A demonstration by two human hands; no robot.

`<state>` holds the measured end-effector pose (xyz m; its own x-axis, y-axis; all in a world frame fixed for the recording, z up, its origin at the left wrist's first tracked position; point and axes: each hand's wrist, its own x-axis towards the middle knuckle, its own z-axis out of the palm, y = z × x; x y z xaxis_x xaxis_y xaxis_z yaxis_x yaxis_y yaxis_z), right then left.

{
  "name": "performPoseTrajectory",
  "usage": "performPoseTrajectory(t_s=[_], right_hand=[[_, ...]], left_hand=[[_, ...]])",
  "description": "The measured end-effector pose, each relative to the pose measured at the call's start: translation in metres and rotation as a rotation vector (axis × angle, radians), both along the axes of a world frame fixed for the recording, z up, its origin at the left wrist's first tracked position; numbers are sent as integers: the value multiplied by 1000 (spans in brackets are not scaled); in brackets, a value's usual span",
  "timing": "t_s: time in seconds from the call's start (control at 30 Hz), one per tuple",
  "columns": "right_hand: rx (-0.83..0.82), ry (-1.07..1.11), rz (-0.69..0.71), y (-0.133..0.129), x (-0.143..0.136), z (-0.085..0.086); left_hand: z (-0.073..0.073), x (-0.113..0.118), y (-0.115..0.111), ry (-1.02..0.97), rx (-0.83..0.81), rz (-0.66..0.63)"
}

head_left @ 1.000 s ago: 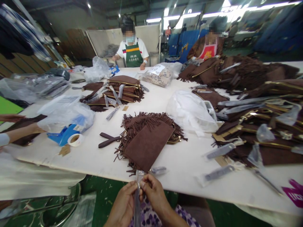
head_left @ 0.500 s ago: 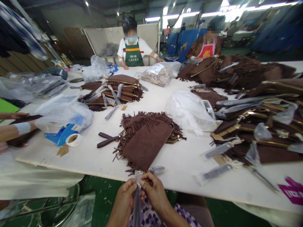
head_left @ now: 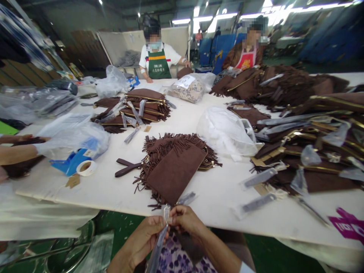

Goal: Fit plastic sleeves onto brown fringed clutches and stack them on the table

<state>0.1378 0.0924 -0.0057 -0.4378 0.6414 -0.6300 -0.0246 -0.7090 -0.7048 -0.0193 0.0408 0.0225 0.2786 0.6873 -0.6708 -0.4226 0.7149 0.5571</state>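
Observation:
At the table's front edge my left hand (head_left: 143,237) is closed on a plastic-wrapped strap (head_left: 156,250), which hangs down toward my lap. My right hand (head_left: 186,222) pinches close beside it, fingertips at the strap's upper end, near a small metal fitting. Below the right hand hangs a dark brown piece (head_left: 190,244); I cannot tell whether it is part of the same strap. Just beyond both hands lies a brown fringed pouch (head_left: 176,172) with a gold zipper, on top of others. A brown wrist loop (head_left: 127,167) sticks out to its left.
Stacks of brown pouches stand at right (head_left: 318,178) and back left (head_left: 139,104). A blue tape dispenser (head_left: 71,163) and a white plastic bag (head_left: 227,132) flank the middle. A co-worker's arm (head_left: 18,154) reaches in at left; two people (head_left: 159,64) work across the table.
My hands have spread slightly, and the wrapped strap now slants to the lower left. The dark brown piece now shows below my right hand. Across the table, a co-worker's hand now holds something brown.

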Motion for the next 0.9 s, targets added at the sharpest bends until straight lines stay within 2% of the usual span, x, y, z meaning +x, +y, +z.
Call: performPoseTrajectory(t_s=[0.13,0.37,0.63,0.77,0.9], right_hand=[[2,-19,26,3,-2,-2],[29,-1,30,-1,-1,-3],[67,19,-31,-8,-3,-12],[76,13,-59,-11,-4,-15],[81,6,-77,-13,-3,-14]], left_hand=[[-1,0,-1,-50,-7,1],[-5,3,-3,-178,-103,111],[-31,8,-12,-249,-139,287],[-42,10,-14,-276,-119,323],[-48,11,-12,-282,-99,340]])
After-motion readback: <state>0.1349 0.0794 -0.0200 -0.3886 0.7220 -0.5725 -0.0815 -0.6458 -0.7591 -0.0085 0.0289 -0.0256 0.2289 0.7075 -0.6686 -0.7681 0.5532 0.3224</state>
